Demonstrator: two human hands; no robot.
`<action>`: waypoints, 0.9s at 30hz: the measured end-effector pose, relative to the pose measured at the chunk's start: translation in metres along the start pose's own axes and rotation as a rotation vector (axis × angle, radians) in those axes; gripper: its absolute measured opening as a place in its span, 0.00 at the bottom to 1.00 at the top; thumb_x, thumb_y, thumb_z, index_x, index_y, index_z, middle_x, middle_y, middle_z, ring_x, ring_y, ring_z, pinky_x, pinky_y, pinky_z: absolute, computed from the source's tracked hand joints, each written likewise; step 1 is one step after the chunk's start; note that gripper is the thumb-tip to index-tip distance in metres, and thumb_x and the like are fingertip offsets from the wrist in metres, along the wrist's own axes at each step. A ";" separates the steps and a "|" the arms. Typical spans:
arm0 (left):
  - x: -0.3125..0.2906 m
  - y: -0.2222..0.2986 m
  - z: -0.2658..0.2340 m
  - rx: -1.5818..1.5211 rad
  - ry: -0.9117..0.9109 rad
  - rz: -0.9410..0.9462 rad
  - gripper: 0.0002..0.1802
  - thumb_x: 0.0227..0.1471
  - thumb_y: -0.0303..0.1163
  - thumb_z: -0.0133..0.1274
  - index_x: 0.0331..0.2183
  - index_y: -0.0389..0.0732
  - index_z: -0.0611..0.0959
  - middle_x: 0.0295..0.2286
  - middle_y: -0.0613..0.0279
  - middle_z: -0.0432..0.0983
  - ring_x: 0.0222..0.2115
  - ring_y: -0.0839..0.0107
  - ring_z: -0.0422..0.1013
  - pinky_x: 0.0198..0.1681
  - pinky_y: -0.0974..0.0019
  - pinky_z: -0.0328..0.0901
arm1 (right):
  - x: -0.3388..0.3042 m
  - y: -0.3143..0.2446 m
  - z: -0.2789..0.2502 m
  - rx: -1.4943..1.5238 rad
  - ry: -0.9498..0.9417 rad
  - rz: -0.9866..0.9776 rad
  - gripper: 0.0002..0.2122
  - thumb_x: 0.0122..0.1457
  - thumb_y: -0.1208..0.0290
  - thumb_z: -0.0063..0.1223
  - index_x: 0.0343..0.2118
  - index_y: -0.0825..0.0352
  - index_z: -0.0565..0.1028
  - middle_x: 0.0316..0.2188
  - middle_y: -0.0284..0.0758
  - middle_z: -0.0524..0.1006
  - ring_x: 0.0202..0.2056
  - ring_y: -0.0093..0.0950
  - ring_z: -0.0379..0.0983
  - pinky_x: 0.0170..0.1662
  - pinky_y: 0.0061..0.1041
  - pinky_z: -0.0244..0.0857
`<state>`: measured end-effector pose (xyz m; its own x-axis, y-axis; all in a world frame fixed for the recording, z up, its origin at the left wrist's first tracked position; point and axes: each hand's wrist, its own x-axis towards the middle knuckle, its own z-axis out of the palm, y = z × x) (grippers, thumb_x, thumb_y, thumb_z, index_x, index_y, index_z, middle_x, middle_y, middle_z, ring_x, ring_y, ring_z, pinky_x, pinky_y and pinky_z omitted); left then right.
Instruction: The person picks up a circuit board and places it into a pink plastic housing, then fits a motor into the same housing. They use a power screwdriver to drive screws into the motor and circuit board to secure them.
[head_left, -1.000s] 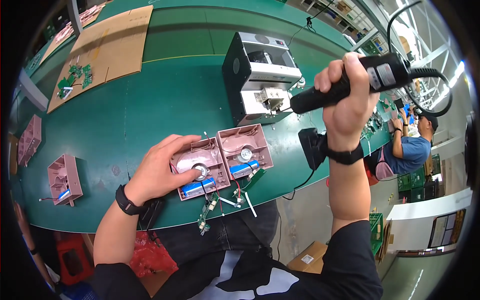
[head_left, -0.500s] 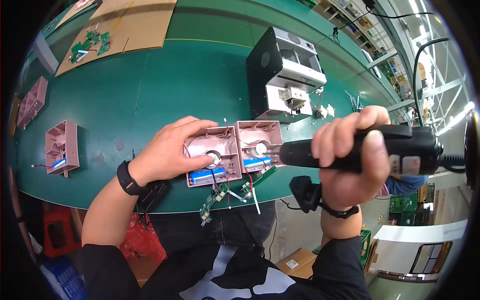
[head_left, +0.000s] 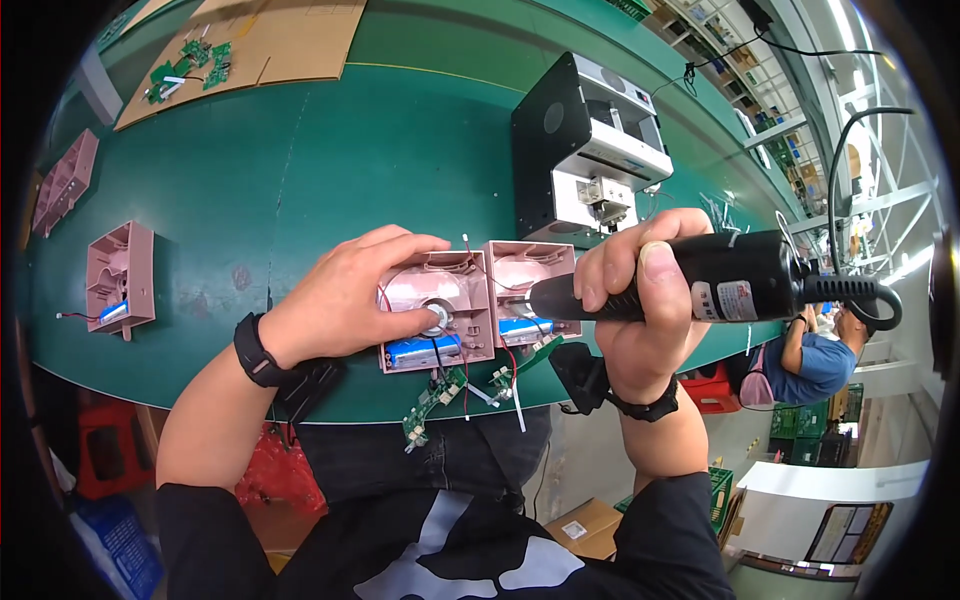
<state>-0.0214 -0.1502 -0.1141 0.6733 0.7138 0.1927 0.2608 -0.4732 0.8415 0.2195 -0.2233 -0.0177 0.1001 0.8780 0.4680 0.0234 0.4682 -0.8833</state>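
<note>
My right hand (head_left: 645, 300) is wrapped round a black corded electric screwdriver (head_left: 742, 272), held nearly level, with its tip pointing left over the right-hand pink housing (head_left: 515, 268). Whether the tip touches anything there I cannot tell. My left hand (head_left: 340, 292) grips the neighbouring pink plastic housing (head_left: 425, 285). Its thumb presses on a round white-and-metal part (head_left: 436, 318) inside, and its fingers lie along the far-left rim. Blue battery packs (head_left: 422, 351) sit in both housings. Wires lead from them to green circuit boards (head_left: 432, 408) at the table's near edge.
A black-and-silver bench machine (head_left: 590, 150) stands behind the housings. At left are another open pink housing (head_left: 145, 275) and a pink part (head_left: 68, 182). Cardboard (head_left: 290, 45) at the far left bears green boards. A co-worker in a blue shirt (head_left: 815, 365) sits at right.
The screwdriver and my right hand have moved left, bringing the tip over the right-hand housing. My left hand keeps its hold. The view has shifted slightly, and the co-worker shows more.
</note>
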 end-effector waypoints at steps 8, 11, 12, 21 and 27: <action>0.005 0.009 -0.003 0.001 -0.037 -0.034 0.34 0.46 0.32 0.69 0.55 0.38 0.79 0.45 0.53 0.78 0.46 0.55 0.78 0.52 0.59 0.72 | 0.004 0.004 0.003 0.020 0.025 0.029 0.07 0.66 0.71 0.48 0.42 0.66 0.66 0.22 0.35 0.69 0.20 0.26 0.66 0.28 0.32 0.67; 0.001 0.009 -0.004 -0.001 -0.047 -0.031 0.35 0.45 0.30 0.69 0.56 0.37 0.78 0.46 0.53 0.77 0.47 0.56 0.78 0.54 0.59 0.72 | 0.010 -0.002 -0.001 -0.001 0.059 0.055 0.07 0.66 0.70 0.48 0.42 0.66 0.66 0.22 0.35 0.69 0.20 0.26 0.66 0.28 0.32 0.67; -0.001 0.008 -0.004 -0.009 -0.043 -0.035 0.35 0.46 0.31 0.69 0.56 0.37 0.78 0.46 0.53 0.77 0.47 0.56 0.78 0.54 0.59 0.72 | 0.012 -0.010 -0.009 0.060 0.065 0.003 0.07 0.67 0.69 0.48 0.42 0.66 0.66 0.22 0.34 0.69 0.20 0.26 0.66 0.28 0.32 0.67; 0.002 0.009 -0.005 0.014 -0.053 -0.010 0.35 0.48 0.40 0.70 0.56 0.37 0.78 0.46 0.51 0.78 0.48 0.53 0.77 0.53 0.56 0.71 | 0.076 -0.019 -0.067 -0.090 0.303 -0.242 0.09 0.68 0.65 0.52 0.38 0.66 0.71 0.22 0.33 0.69 0.21 0.26 0.66 0.29 0.30 0.64; 0.003 -0.003 -0.009 -0.005 -0.026 0.017 0.33 0.50 0.43 0.68 0.55 0.39 0.79 0.44 0.51 0.78 0.46 0.53 0.77 0.51 0.56 0.72 | 0.079 -0.017 -0.058 -0.127 0.316 -0.087 0.10 0.68 0.63 0.52 0.37 0.67 0.72 0.23 0.32 0.69 0.21 0.26 0.65 0.29 0.28 0.62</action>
<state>-0.0259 -0.1418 -0.1118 0.6957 0.6918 0.1937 0.2459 -0.4827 0.8406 0.2843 -0.1671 0.0328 0.3948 0.7519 0.5279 0.1666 0.5065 -0.8460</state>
